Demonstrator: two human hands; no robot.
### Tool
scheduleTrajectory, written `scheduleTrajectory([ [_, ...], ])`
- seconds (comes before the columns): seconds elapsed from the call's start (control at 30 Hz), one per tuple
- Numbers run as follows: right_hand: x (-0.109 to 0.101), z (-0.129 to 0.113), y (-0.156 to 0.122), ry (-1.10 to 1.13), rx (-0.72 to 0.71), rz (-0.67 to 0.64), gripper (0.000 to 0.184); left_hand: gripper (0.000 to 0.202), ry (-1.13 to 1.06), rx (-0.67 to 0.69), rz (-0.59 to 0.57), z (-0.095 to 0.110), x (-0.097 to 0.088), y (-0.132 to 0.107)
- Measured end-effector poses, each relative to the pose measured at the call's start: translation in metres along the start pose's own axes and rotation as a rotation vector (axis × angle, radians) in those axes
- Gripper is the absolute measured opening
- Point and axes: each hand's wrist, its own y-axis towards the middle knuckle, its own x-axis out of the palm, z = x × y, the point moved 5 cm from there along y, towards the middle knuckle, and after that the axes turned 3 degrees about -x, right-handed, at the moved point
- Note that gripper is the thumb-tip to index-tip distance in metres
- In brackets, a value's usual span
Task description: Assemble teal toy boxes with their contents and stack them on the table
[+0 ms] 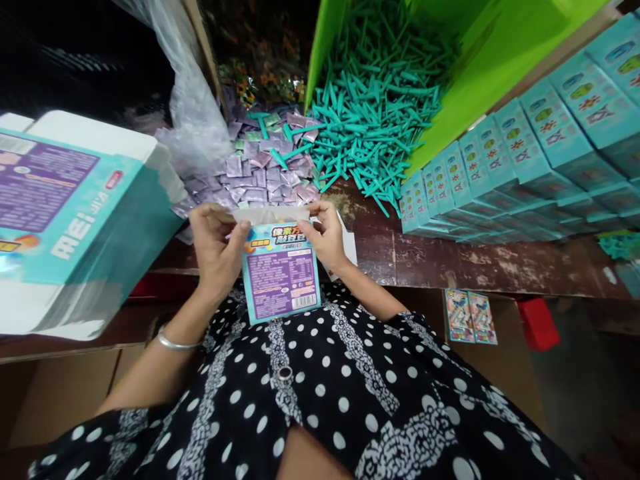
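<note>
A teal and purple printed carton (281, 280) is held in front of my body, its printed panel facing me. My left hand (216, 247) pinches the upper left corner by the white flap (270, 215). My right hand (326, 239) pinches the upper right corner, thumb on the front. The carton's inside is hidden from view. Just beyond it lie many small purple sachets (267, 177), with a few teal plastic hammers (285, 157) on top of them. A white flap or card (349, 247) shows behind my right hand.
A stack of flat cartons (75, 220) stands at left. Behind, teal plastic pieces (375, 120) spill from a green bin (450, 113). Rows of teal boxes (500, 167) line the right of the brown table (380, 257). Below sit two small printed packs (470, 317) and a red object (538, 325).
</note>
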Motion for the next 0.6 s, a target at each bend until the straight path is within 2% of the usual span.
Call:
scheduleTrajectory([
  [0.07, 0.002, 0.002, 0.002, 0.086, 0.034, -0.036, 0.066, 0.032, 0.024, 0.012, -0.053, 0.005, 0.000, 0.002],
  [0.17, 0.005, -0.002, 0.009, 0.153, 0.035, -0.211, 0.063, 0.036, 0.140, -0.007, -0.117, 0.017, -0.002, 0.007],
  [0.3, 0.004, -0.009, 0.023, 0.212, 0.126, -0.427, 0.062, 0.030, 0.143, -0.183, -0.245, 0.032, 0.001, 0.017],
  [0.43, 0.002, -0.022, 0.037, 0.126, 0.154, -0.647, 0.052, 0.020, 0.136, -0.340, -0.382, 0.043, 0.008, 0.021],
  [0.5, 0.001, -0.031, 0.042, 0.049, 0.136, -0.726, 0.053, 0.025, 0.200, -0.349, -0.385, 0.048, 0.009, 0.022],
  [0.6, -0.001, -0.043, 0.048, -0.038, 0.113, -0.746, 0.052, 0.032, 0.212, -0.296, -0.286, 0.057, 0.009, 0.023],
])
